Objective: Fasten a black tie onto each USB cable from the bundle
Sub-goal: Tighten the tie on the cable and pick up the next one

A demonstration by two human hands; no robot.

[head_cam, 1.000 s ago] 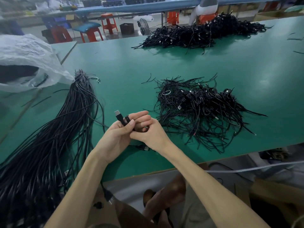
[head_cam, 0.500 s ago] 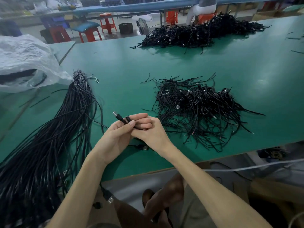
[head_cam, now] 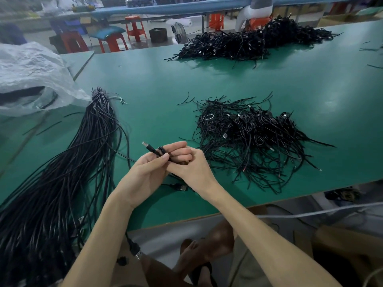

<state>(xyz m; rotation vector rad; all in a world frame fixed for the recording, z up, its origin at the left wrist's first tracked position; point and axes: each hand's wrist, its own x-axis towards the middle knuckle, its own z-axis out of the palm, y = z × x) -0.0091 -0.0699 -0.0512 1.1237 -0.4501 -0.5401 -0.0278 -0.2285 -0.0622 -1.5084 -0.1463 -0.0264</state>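
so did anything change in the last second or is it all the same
Nothing visibly moved, and nothing was taken hold of or let go. The left hand grips the usb cable as before, plug pointing up and to the left, with the black tie looped round it. The right hand stays curled against it, fingertips hidden. The bundle and the middle pile lie as they did.

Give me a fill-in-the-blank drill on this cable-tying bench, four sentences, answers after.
1. The table top is ____.
2. The long cable bundle lies to the ____ of the left hand.
3. The nearer tangled pile lies to the ____ of the right hand.
4. One USB cable is gripped by ____ hands.
Answers: green; left; right; both.
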